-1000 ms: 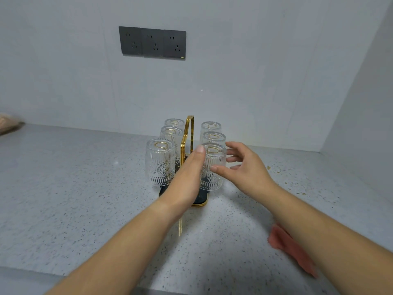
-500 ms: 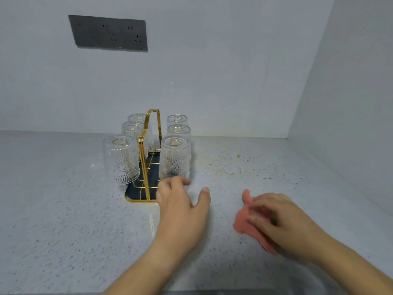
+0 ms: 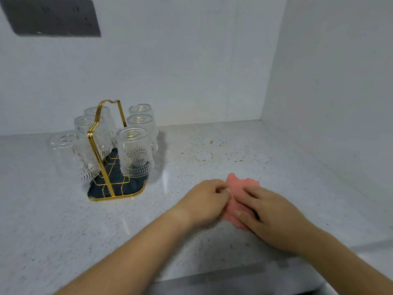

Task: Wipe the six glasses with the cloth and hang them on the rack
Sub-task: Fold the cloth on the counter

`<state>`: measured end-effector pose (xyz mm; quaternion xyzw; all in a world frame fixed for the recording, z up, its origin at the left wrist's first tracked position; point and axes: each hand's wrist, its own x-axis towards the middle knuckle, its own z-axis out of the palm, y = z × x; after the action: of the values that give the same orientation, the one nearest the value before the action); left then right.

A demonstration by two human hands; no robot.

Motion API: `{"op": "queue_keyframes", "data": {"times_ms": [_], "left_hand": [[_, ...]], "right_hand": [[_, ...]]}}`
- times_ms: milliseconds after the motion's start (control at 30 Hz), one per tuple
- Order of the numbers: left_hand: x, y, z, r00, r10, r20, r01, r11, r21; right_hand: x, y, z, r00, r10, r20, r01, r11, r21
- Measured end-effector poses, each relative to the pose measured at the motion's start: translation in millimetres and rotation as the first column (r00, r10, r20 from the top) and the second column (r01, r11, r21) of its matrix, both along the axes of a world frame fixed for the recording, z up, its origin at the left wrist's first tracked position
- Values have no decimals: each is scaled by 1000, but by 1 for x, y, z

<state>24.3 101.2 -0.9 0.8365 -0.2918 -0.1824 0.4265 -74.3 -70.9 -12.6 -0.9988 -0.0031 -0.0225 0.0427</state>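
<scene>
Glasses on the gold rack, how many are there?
6 clear patterned glasses, upside down on the gold wire rack: front, middle, back left of its handle; front, middle, back right.

Cool, even light here, fairly bright, nothing harsh. The glasses [image 3: 136,154] throw a soft shadow to their right on the countertop [image 3: 212,158], and I see pale glare streaks on the stone near the rack [image 3: 102,158]. The socket panel [image 3: 53,18] up left is smeared, and the front left glass looks ghosted. My left hand [image 3: 204,201], right hand [image 3: 270,211] and the cloth [image 3: 240,184] read sharp. Straight lines bow toward the edges.
</scene>
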Motion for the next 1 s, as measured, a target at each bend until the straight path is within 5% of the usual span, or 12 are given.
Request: {"op": "queue_keyframes", "data": {"times_ms": [133,400,700,833,1000], "left_hand": [[-4,-40,-3,961,-166,220,101,955,280],[-1,-131,5,804,-494,331,280,806,522],[-18,-221,1,754,-595,279,386,744,545],[-12,-238,-8,753,-603,263,432,755,494],[-6,-252,-14,754,-613,235,453,745,490]], "right_hand": [[-21,-27,-2,976,-215,26,216,968,-126],[-66,-82,5,902,-430,43,432,892,-131],[-111,-124,3,895,-430,117,443,888,-125],[-118,-131,-2,961,-273,-40,275,958,77],[-123,-130,-4,918,-369,-148,383,920,82]]}}
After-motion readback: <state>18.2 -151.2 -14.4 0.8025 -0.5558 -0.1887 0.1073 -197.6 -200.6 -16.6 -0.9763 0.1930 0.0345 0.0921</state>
